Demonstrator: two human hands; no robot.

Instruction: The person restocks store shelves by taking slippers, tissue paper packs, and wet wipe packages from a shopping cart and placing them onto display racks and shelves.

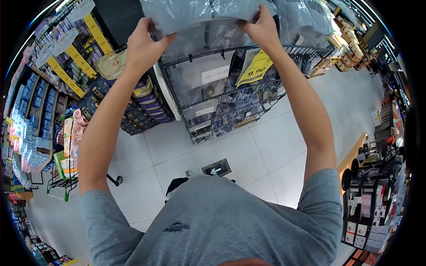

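A grey package in clear, shiny plastic (191,12) is at the top of the view, partly cut off by the edge. My left hand (147,44) grips its near left corner, thumb underneath and fingers along the side. At the near right corner, my right hand (262,33) pinches the same package with thumb and fingers. Below it stands a black wire rack (177,62) filled with similar plastic-wrapped grey goods. More wrapped grey packages (306,20) lie just right of my right hand. What is inside the wrapping I cannot make out.
A yellow 9.90 price tag (256,70) and a white label (215,75) hang on the rack's front. Stacked purple packs (153,104) stand left of it. A shopping cart (60,179) is at the left, shelving (364,208) at the right. A floor arrow sign (217,168) lies before me.
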